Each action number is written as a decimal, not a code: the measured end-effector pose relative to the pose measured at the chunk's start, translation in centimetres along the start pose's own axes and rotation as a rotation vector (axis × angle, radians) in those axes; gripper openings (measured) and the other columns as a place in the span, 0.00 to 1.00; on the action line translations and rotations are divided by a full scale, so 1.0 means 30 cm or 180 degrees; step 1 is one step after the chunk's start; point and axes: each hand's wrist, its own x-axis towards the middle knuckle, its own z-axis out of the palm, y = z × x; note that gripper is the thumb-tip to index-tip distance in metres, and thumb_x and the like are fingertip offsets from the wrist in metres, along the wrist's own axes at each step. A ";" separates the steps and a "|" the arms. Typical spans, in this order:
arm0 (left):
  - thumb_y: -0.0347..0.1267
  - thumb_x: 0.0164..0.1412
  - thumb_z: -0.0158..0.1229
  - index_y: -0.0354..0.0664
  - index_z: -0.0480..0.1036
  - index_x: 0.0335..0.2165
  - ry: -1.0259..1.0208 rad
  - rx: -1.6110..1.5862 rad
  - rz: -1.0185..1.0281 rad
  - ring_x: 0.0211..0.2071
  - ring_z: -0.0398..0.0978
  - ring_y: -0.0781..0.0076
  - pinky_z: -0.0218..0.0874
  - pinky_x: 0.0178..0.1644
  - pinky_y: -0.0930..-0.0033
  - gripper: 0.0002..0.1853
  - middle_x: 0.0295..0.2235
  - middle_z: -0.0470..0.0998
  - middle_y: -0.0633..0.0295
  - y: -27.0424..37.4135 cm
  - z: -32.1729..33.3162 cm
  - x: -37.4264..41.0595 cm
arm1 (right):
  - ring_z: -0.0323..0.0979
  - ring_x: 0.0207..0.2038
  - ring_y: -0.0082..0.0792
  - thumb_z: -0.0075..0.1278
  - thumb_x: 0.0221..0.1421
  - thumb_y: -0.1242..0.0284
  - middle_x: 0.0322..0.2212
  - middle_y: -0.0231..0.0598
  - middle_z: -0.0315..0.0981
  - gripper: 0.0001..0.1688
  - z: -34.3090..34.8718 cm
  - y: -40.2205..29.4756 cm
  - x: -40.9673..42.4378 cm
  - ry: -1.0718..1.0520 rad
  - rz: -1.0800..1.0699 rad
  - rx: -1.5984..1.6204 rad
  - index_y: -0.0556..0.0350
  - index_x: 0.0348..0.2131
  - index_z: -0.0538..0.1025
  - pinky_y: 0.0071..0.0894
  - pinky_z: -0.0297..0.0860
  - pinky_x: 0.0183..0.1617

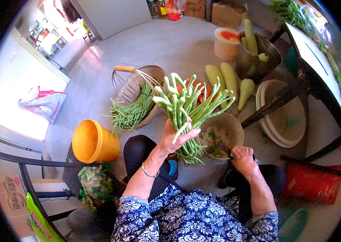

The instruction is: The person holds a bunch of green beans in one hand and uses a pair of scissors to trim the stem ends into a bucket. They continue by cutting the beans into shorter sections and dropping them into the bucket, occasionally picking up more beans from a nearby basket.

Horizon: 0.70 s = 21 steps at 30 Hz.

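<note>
My left hand (173, 137) grips a thick bundle of long green beans (185, 106) around its middle, with the ends fanned out at the top. The lower ends hang over the floor between my knees. My right hand (243, 158) is closed on a dark-handled tool (230, 155) at the rim of a pale bucket (239, 130). The fist hides most of this tool, so its kind is unclear. Green scraps (214, 149) lie in the bucket. Beyond my left hand, a wicker basket (155, 74) with a bound handle holds more long beans (134, 112).
A yellow bucket (90, 142) stands at my left. Pale green gourds (229, 77) lie ahead, near a dark bucket (262, 66) holding more gourds and a lidded tub (225, 45). Round white lids (282, 115) lean by a table's dark leg (271, 104) on the right.
</note>
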 end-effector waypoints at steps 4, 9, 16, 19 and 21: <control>0.20 0.48 0.66 0.46 0.62 0.30 -0.0049 -0.0420 -0.0200 0.31 0.73 0.76 0.69 0.34 0.73 0.19 0.28 0.66 0.70 0.017 -0.002 -0.005 | 0.68 0.46 0.48 0.55 0.45 0.64 0.38 0.45 0.72 0.21 0.053 0.000 0.031 -0.0305 0.0064 0.0032 0.54 0.38 0.73 0.48 0.59 0.51; 0.24 0.49 0.68 0.39 0.70 0.29 0.0207 -0.0652 -0.0171 0.27 0.69 0.81 0.64 0.30 0.75 0.12 0.26 0.71 0.70 0.072 0.017 -0.008 | 0.68 0.50 0.44 0.55 0.48 0.51 0.44 0.39 0.71 0.29 0.082 -0.026 0.046 -0.0700 -0.0140 -0.0490 0.46 0.46 0.71 0.50 0.62 0.50; 0.19 0.47 0.67 0.42 0.67 0.29 0.0345 -0.0653 -0.0151 0.25 0.72 0.78 0.68 0.30 0.72 0.15 0.24 0.70 0.69 0.061 0.017 0.002 | 0.67 0.52 0.46 0.55 0.48 0.55 0.43 0.46 0.72 0.27 0.008 -0.057 0.062 -0.0505 0.0146 -0.0113 0.53 0.43 0.73 0.49 0.58 0.53; 0.19 0.48 0.66 0.43 0.67 0.29 0.0441 -0.0721 -0.0219 0.26 0.73 0.77 0.68 0.31 0.73 0.15 0.26 0.70 0.69 0.051 0.023 0.005 | 0.66 0.52 0.44 0.55 0.48 0.55 0.45 0.45 0.71 0.28 0.075 -0.031 0.050 -0.0353 -0.0048 -0.0259 0.53 0.44 0.72 0.49 0.58 0.53; 0.19 0.47 0.67 0.43 0.67 0.30 0.0538 -0.0762 -0.0313 0.27 0.73 0.77 0.68 0.31 0.73 0.16 0.26 0.71 0.69 0.049 0.023 0.004 | 0.66 0.53 0.42 0.56 0.48 0.55 0.46 0.44 0.70 0.28 0.086 -0.035 0.059 -0.1069 -0.0097 -0.0399 0.53 0.44 0.72 0.49 0.58 0.52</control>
